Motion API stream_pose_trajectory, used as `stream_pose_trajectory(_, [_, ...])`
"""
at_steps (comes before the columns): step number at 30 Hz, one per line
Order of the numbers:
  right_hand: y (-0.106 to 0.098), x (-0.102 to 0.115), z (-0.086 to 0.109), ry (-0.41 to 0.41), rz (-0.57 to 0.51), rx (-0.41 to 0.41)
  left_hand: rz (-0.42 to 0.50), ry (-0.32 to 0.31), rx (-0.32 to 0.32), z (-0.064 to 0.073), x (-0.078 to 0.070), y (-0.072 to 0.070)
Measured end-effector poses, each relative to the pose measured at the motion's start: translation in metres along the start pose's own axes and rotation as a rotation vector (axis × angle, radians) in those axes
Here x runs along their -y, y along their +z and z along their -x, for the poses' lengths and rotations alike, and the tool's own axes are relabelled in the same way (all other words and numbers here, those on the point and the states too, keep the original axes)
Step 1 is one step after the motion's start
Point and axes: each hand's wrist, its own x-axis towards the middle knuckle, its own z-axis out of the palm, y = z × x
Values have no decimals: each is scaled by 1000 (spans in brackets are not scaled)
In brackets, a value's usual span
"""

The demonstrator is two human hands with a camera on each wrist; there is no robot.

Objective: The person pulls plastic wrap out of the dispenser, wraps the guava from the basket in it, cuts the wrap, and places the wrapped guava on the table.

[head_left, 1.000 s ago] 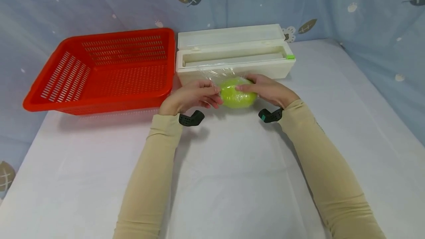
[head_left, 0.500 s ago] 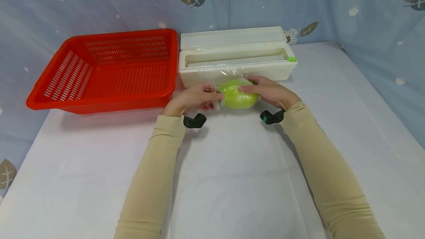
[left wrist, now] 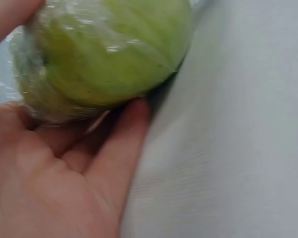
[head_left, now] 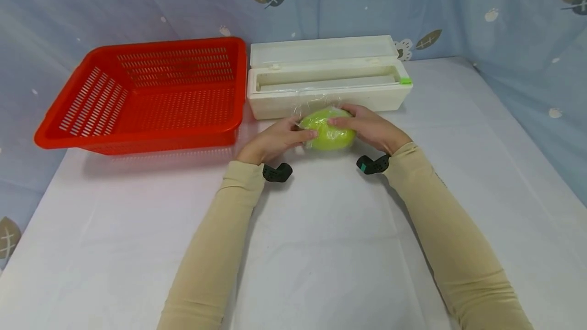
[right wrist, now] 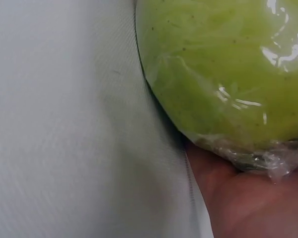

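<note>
A smooth yellow-green fruit (head_left: 335,139), finely speckled and wrapped in clear cling film, lies between both hands in front of the white box. My left hand (head_left: 277,139) holds its left end, thumb on top; in the left wrist view the fingers (left wrist: 121,144) reach under the film-covered fruit (left wrist: 119,54). The other end is gripped by my right hand (head_left: 378,129), thumb across the top. Crumpled film (right wrist: 280,161) gathers at that palm in the right wrist view. A loose sheet of cling film (head_left: 316,102) stretches from the fruit toward the box.
Directly behind the hands stands a long white box (head_left: 330,103), lid (head_left: 323,51) raised, with a white roll (head_left: 327,84) inside and a green tab (head_left: 405,81) at its right end. A red slotted basket (head_left: 156,145) sits left of it, near the patterned curtain.
My left hand has shifted right and closed in on the fruit's left end, its thumb now over the wrapped surface. The right hand keeps its hold. The film toward the box looks narrower.
</note>
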Motion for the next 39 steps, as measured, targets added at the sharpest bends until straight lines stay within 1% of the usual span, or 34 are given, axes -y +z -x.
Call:
stream_pose_trajectory(3, [0, 1, 2, 2, -24, -3, 1, 23, -11, -1, 2, 2])
stream_pose_trajectory(8, [1, 1, 3, -17, -49, 4, -33, 28, -39, -1, 4, 2])
stream_pose_trajectory(11, [1, 1, 3, -33, -58, 10, -31, 31, -47, -1, 6, 1])
stream_pose_trajectory(14, [2, 1, 2, -52, -54, 10, -7, 61, -21, 1, 4, 1])
stream_pose_trajectory(17, [2, 1, 2, -68, -39, 4, 13, 80, 7, 6, -3, 3])
stream_pose_trajectory(19, [2, 0, 1, -78, -33, -1, 7, 73, 7, 10, -9, 5])
stream_pose_trajectory(22, [2, -1, 1, -106, -32, -9, -32, 19, -31, 15, -15, 7])
stream_pose_trajectory(25, [2, -1, 0, -128, -41, -20, -55, -8, -53, 17, -19, 10])
stream_pose_trajectory(32, [1, 0, 1, -112, -81, -42, -73, -3, -51, 18, -23, 15])
stream_pose_trajectory(36, [2, -1, 0, -109, -82, -61, -94, -14, -68, 19, -23, 15])
stream_pose_trajectory(38, [2, -2, 1, -114, -92, -68, -105, -8, -74, 18, -23, 16])
stream_pose_trajectory(39, [2, -2, 1, -116, -92, -73, -108, 5, -75, 18, -22, 16])
